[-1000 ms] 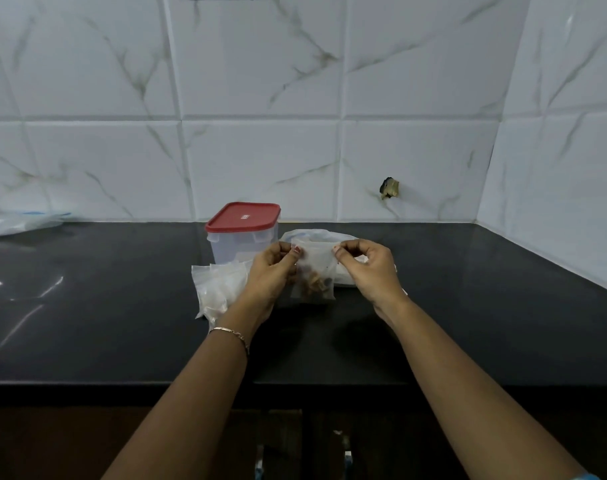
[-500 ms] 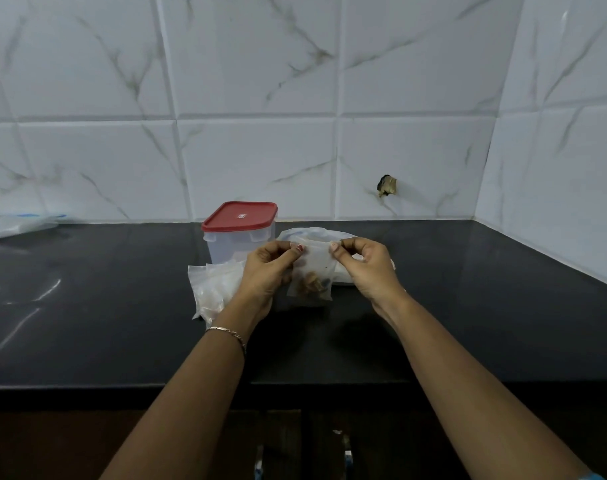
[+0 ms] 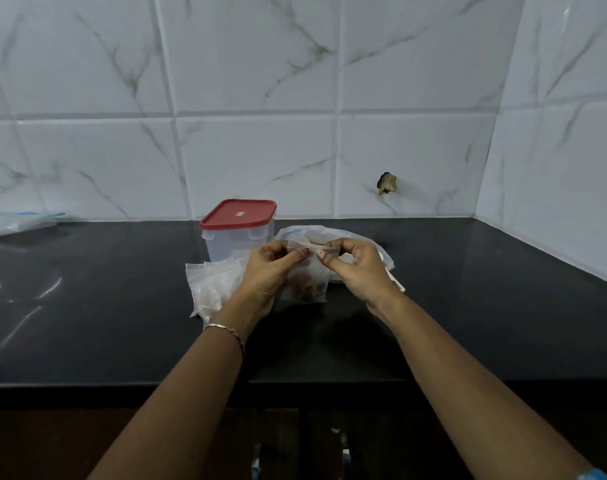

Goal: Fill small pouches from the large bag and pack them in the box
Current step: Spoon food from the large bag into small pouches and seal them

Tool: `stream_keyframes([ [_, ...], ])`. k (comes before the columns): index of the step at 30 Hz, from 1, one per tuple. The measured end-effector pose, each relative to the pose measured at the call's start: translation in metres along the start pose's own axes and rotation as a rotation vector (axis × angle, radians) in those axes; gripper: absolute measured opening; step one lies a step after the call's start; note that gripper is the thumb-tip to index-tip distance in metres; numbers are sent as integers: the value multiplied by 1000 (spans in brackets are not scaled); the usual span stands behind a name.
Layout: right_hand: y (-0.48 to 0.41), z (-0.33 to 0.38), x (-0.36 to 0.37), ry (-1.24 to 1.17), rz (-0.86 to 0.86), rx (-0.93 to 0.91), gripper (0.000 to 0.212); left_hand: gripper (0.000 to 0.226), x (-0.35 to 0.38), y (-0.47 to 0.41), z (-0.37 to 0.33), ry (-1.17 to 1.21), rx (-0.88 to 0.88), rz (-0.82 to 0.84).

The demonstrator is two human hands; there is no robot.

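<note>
I had both hands pinched on the top strip of one small clear pouch (image 3: 305, 284): the left hand (image 3: 271, 271) closed thumb and forefinger on its left end, the right hand (image 3: 355, 268) on its right end, thumbs nearly meeting. The pouch hung upright between them above the black countertop (image 3: 485, 306), with brownish contents at its bottom; I could not make out what they were. At 12 o'clock behind it lay the large bag (image 3: 330, 233), partly hidden by my right hand. At 10 o'clock stood the clear box (image 3: 236, 242), its red lid (image 3: 238, 212) on. At 9 o'clock, just beside my left hand, rested a heap of clear pouches (image 3: 213, 287). A thin bracelet (image 3: 226, 330) circled my left wrist.
</note>
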State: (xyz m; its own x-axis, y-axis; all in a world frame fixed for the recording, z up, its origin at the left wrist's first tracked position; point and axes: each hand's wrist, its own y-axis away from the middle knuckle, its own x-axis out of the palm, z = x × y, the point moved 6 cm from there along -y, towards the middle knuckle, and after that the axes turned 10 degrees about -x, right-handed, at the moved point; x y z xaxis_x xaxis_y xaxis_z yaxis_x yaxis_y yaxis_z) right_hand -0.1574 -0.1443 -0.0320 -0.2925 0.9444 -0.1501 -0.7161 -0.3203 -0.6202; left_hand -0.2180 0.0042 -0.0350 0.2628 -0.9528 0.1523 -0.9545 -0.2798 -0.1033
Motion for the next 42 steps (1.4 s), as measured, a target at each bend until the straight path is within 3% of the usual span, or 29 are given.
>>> stream_keyframes([
  [12, 0, -2, 2, 53, -20, -7, 20, 13, 3, 1, 1, -118, 34, 30],
  [24, 1, 0, -21, -79, -245, 73, 9, 20, -12, -6, 1, -19, 15, -87],
  [36, 4, -1, -5, -92, -33, 116, 17, 25, -13, -6, 0, -103, 25, -108],
  [42, 3, 3, -9, -41, -85, 86, 5, 19, -8, -3, -1, -30, 24, -34],
])
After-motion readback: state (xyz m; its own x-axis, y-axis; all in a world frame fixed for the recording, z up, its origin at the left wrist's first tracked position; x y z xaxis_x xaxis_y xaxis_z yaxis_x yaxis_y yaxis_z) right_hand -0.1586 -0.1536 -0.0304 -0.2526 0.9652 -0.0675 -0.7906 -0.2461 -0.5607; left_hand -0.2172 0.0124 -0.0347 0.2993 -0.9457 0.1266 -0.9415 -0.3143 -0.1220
